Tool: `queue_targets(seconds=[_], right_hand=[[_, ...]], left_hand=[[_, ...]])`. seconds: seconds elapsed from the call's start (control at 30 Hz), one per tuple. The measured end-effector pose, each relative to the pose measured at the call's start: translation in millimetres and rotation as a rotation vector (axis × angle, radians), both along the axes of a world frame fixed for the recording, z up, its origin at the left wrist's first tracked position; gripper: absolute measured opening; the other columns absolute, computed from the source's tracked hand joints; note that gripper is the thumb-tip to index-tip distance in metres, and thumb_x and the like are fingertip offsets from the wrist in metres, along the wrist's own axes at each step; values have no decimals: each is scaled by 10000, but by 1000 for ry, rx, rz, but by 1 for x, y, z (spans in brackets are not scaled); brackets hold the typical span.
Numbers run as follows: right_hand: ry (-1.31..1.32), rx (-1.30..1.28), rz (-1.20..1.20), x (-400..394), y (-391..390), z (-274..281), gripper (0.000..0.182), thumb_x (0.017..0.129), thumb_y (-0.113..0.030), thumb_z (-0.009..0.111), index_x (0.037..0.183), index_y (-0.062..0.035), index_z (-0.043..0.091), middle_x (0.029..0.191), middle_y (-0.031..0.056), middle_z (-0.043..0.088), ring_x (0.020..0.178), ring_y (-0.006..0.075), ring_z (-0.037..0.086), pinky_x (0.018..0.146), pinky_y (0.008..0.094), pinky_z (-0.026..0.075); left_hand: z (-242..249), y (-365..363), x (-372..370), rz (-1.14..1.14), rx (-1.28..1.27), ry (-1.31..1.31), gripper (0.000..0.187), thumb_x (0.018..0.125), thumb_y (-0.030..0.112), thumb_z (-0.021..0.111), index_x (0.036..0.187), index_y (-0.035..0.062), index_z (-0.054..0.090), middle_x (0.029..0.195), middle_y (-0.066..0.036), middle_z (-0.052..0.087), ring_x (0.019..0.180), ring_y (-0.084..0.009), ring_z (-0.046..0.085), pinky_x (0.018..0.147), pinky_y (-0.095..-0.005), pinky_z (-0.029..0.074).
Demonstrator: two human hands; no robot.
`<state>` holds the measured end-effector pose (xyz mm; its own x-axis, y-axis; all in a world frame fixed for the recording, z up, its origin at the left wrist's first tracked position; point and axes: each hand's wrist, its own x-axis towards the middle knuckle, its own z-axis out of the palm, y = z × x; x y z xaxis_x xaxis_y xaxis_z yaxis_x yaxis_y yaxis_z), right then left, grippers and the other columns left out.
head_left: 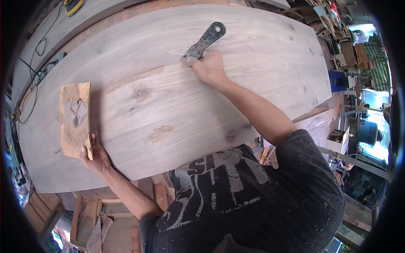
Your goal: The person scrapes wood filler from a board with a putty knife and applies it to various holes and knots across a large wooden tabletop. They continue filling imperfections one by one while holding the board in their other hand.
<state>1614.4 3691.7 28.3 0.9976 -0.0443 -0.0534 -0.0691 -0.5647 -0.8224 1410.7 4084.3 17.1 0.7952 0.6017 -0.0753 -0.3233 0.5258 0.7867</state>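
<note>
A large pale wooden tabletop (253, 63) with rounded sides spreads out before me. My right hand (209, 67) grips a putty knife (206, 40) by its lower part, its dark handle pointing up and away, its blade end close to the wood surface. Brownish filler patches (160, 133) mark the wood, one long streak running left from near the knife. In my left hand (99, 157) is a small wooden board (75, 141), held by its lower corner above the tabletop's left part. Grey-brown filler paste (76, 110) is smeared on the board's face.
A yellow and black power sander (74, 6) rests on another plank at the upper left. A cable and a power strip (50, 67) lie along the tabletop's left edge. Wooden frames (112, 211) stand below. Shelving and a blue barrel (368, 133) are at the right.
</note>
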Motion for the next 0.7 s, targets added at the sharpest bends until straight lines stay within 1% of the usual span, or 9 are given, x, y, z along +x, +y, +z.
queue_targets(seconds=[0.07, 0.13, 0.23, 0.37, 0.47, 0.53, 0.57, 0.63, 0.7], right_hand=[[-31, -18, 21, -2, 8, 6, 248, 799, -264, 654, 860, -35, 725, 752, 191, 680, 732, 324, 670, 718, 400, 528], [110, -191, 82, -9, 15, 30, 299, 803, -293, 647, 869, -11, 720, 791, 229, 676, 783, 368, 668, 769, 420, 526], [231, -76, 78, -7, 8, 34, 352, 801, -330, 657, 904, 2, 716, 838, 238, 682, 812, 356, 670, 795, 409, 525], [104, -59, 138, 13, -54, 50, 352, 808, -330, 668, 946, -10, 716, 894, 225, 692, 845, 337, 669, 803, 399, 524], [163, -292, 105, 22, -78, 47, 259, 811, -271, 698, 961, -63, 726, 933, 165, 706, 865, 301, 670, 786, 382, 528], [-175, -221, 367, 23, -83, 38, 158, 805, -156, 698, 948, -96, 731, 942, 117, 704, 883, 303, 665, 771, 377, 531], [-172, -218, 361, 21, -84, 31, 158, 805, -156, 698, 948, -96, 731, 942, 117, 704, 883, 303, 665, 771, 377, 531], [-566, -377, 588, 18, -84, 21, 130, 851, -70, 656, 953, -83, 735, 863, 76, 690, 735, 275, 645, 675, 355, 522], [-432, -396, 601, 14, -89, 26, 157, 794, -37, 691, 937, -87, 731, 870, 86, 686, 765, 295, 653, 689, 363, 534]], left_hand=[[-3, 3, -1, -4, -4, -3, 514, 850, 200, 558, 1261, -101, 487, 1046, -210, 661, 960, -326, 647, 1055, -499, 411], [-5, 4, -3, -14, -14, -7, 513, 851, 201, 558, 1262, -99, 489, 1049, -210, 661, 961, -327, 647, 1056, -496, 413], [-3, 0, 2, -5, -10, -1, 522, 850, 204, 561, 1270, -96, 485, 1052, -209, 659, 964, -325, 645, 1057, -485, 416], [-2, -3, 0, 80, -13, 21, 520, 851, 206, 561, 1267, -98, 492, 1048, -210, 663, 965, -321, 646, 1060, -476, 419], [-6, 3, -4, 43, -6, 18, 512, 851, 208, 559, 1254, -103, 499, 1043, -210, 665, 968, -322, 649, 1061, -476, 420], [-8, 6, -2, 8, 9, 5, 507, 851, 209, 556, 1246, -105, 504, 1043, -211, 665, 971, -323, 650, 1062, -474, 420], [-8, 7, -2, 5, 4, 0, 505, 851, 209, 553, 1242, -108, 505, 1045, -213, 664, 975, -324, 651, 1061, -475, 421], [-14, 7, -1, 3, 0, 0, 503, 851, 209, 551, 1237, -110, 506, 1046, -214, 664, 980, -325, 653, 1060, -475, 421], [-16, 12, -5, 10, -51, 16, 497, 850, 207, 548, 1230, -111, 512, 1054, -220, 663, 985, -325, 656, 1060, -470, 421]])
